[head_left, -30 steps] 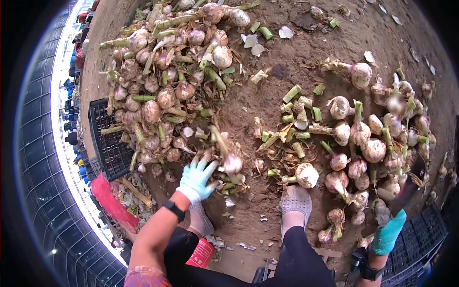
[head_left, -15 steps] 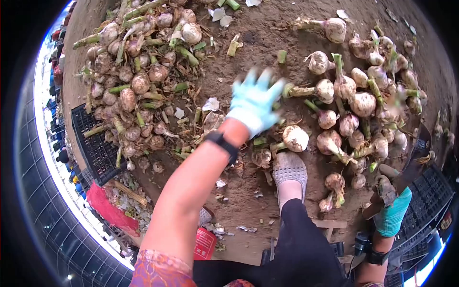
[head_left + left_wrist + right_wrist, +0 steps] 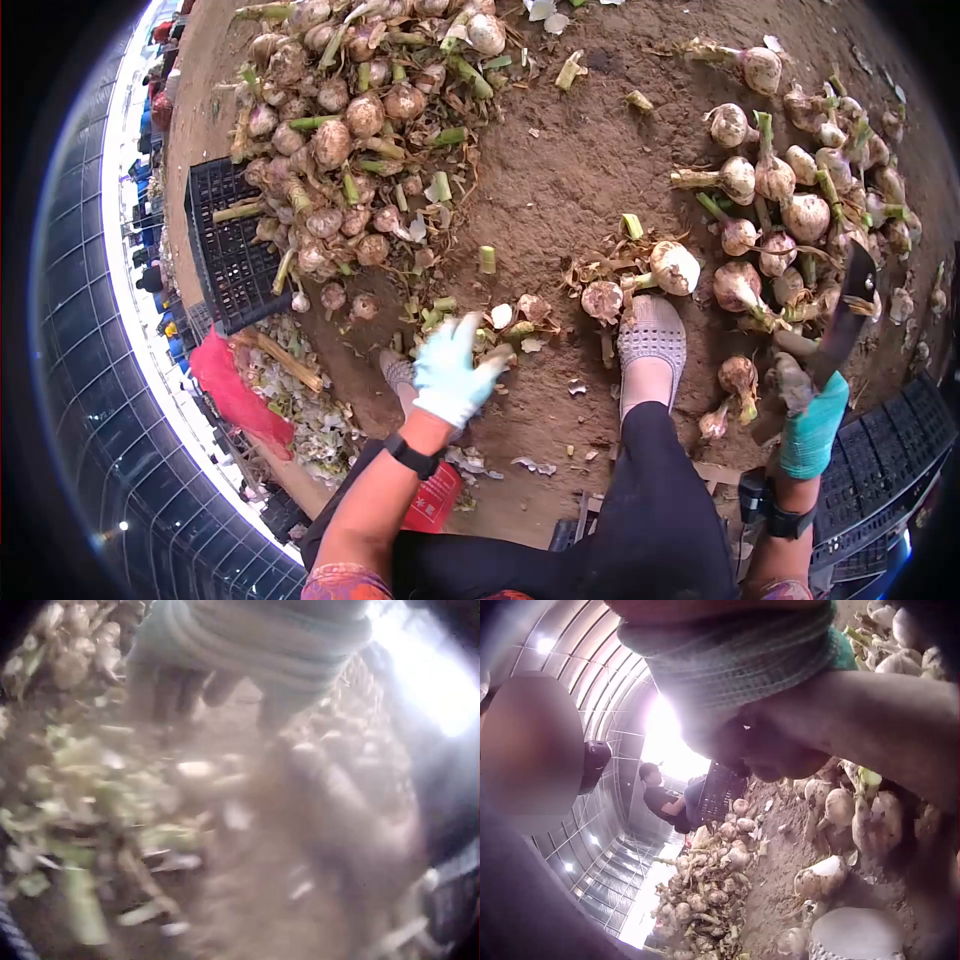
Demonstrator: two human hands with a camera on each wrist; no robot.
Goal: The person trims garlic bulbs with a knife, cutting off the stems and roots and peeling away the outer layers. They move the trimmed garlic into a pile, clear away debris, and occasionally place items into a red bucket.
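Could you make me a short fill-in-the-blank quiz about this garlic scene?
1. The right hand grips a ____.
2. The left hand wears a pale ____ glove.
3. The big garlic pile lies beside a black ____.
4. The garlic lies on bare ____.

Missing words: knife; blue; crate; soil

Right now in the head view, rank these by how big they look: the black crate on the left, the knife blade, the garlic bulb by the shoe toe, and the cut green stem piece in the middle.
1. black crate
2. knife blade
3. garlic bulb
4. green stem piece

The fisheye lens bends things near the edges, so the crate's lead may be overstated.
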